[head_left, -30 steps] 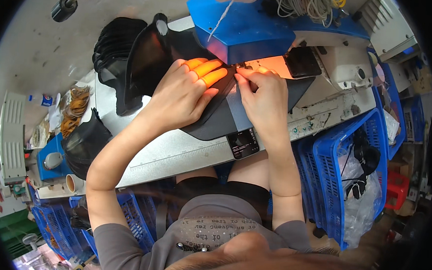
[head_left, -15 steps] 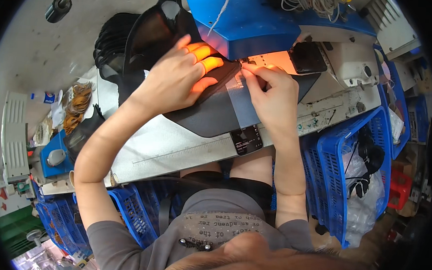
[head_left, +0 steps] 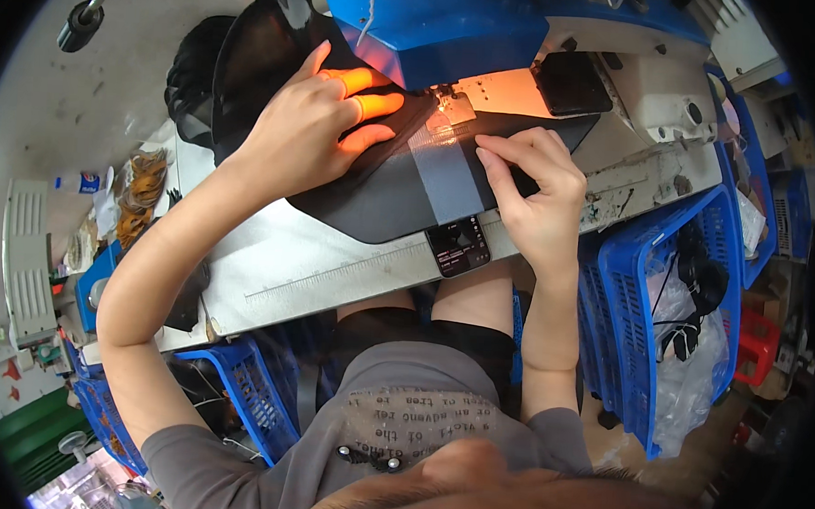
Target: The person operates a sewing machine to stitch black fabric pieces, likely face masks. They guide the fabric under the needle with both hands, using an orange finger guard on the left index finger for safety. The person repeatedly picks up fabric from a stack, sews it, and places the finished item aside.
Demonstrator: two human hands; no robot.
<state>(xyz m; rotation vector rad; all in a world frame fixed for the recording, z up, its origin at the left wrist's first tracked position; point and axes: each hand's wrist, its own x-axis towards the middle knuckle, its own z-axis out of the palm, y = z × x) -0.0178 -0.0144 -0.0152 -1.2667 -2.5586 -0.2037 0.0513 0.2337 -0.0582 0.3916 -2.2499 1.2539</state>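
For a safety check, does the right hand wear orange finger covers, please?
No, the right hand looks bare; the orange covers are on the left hand.

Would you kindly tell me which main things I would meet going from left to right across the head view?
White vented panel, tan bundle, left hand, shiny grey band, right hand, blue basket, red plastic item.

Black material lies below the blue machine head. The left hand rests on it, below-left — the right hand curls below.
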